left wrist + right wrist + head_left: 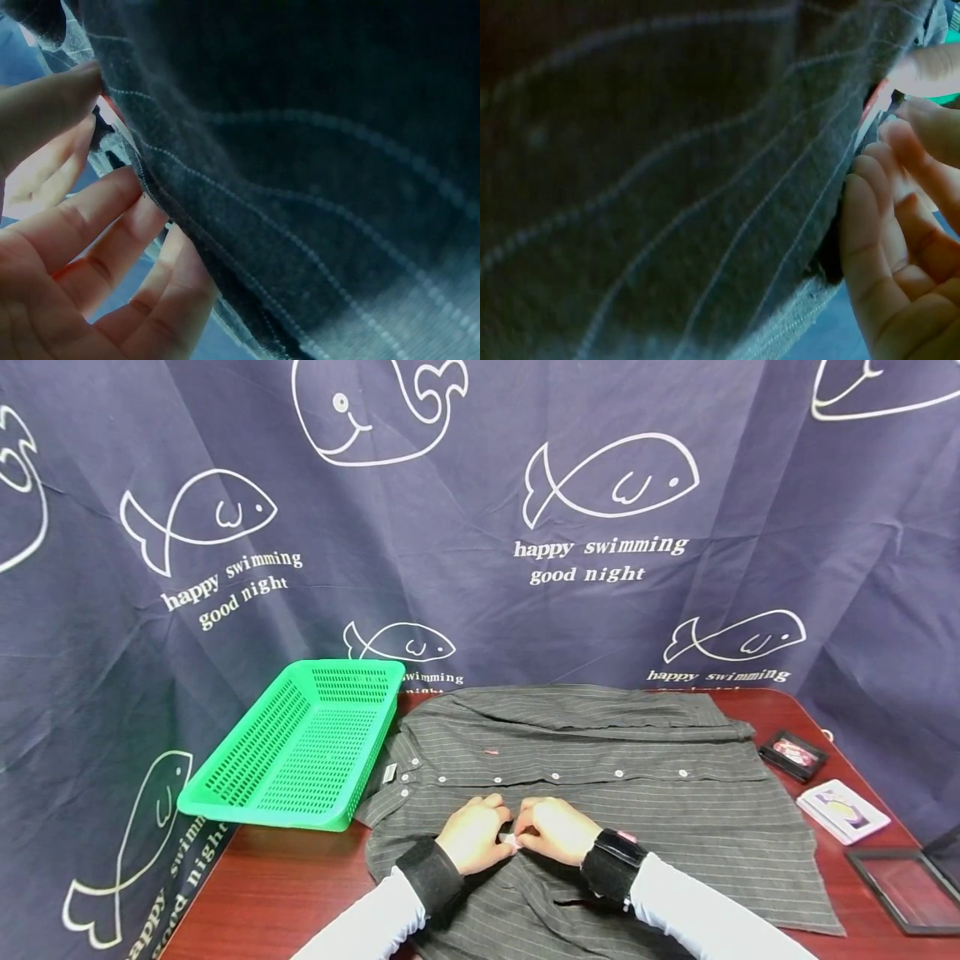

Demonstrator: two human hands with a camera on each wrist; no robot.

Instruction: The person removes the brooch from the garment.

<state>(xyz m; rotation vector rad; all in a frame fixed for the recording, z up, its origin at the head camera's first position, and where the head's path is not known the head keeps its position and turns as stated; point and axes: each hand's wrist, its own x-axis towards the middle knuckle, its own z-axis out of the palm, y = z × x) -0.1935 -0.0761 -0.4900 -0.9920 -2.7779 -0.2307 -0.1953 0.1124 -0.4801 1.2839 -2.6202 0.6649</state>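
Observation:
A dark grey pinstriped shirt (637, 835) lies spread with its collar to the left and its button row facing up. My left hand (474, 833) and right hand (557, 830) meet over the near half of the chest, thumbs nearly touching. Between the fingertips shows a small white piece with a red edge (874, 103); most of it is covered by cloth and fingers, and I cannot tell its kind. In the left wrist view, the thumb and fingers (97, 217) pinch the cloth's edge. The right fingers (866, 225) likewise grip that edge from behind.
A green plastic basket (352, 802) stands at the left, overlapping the collar in the head view. Along the right of the red-brown table (300, 877) lie a dark cassette-like case (793, 754), a white box with a picture (843, 811) and a black-framed clear case (911, 893).

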